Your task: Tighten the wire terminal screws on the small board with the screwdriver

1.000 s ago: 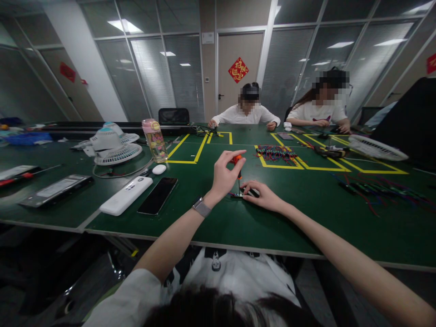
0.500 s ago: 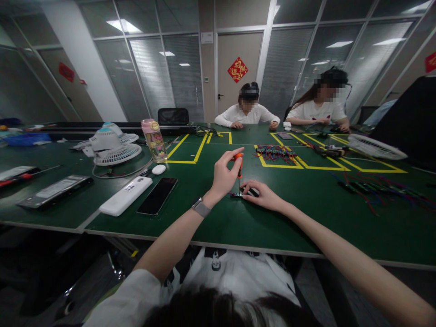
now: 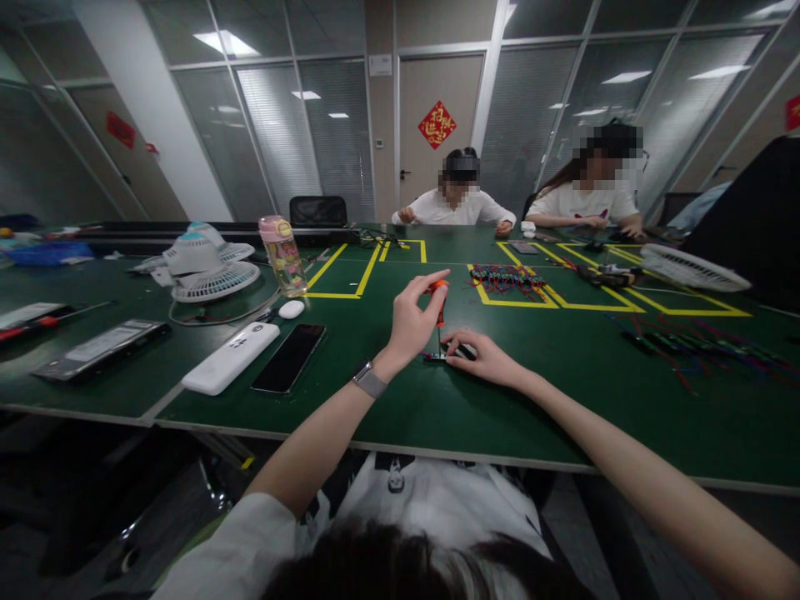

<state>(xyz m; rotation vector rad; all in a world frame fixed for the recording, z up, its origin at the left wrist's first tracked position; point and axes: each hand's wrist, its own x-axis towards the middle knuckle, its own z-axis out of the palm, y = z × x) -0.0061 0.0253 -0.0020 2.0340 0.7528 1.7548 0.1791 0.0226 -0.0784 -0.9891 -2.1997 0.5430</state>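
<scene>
My left hand (image 3: 415,315) is closed round the orange and black handle of a screwdriver (image 3: 441,315), which stands upright. Its thin shaft points down onto a small circuit board (image 3: 433,357) lying on the green table. Low on the table, my right hand (image 3: 478,357) has its fingers bent and pressed at the board's right end, holding it. A dark object lies partly hidden under the right fingers; I cannot make out what it is.
Left of my hands lie a black phone (image 3: 288,358), a white power bank (image 3: 231,358) and a white earbud case (image 3: 291,310). A bottle (image 3: 282,258) and fans (image 3: 216,279) stand behind. Wired circuit boards (image 3: 506,281) lie ahead, more (image 3: 700,346) at right. Two people sit opposite.
My hands, the screwdriver and the board stay nearly in place. Across the table, one person's hand at the left has lifted from the tabletop.
</scene>
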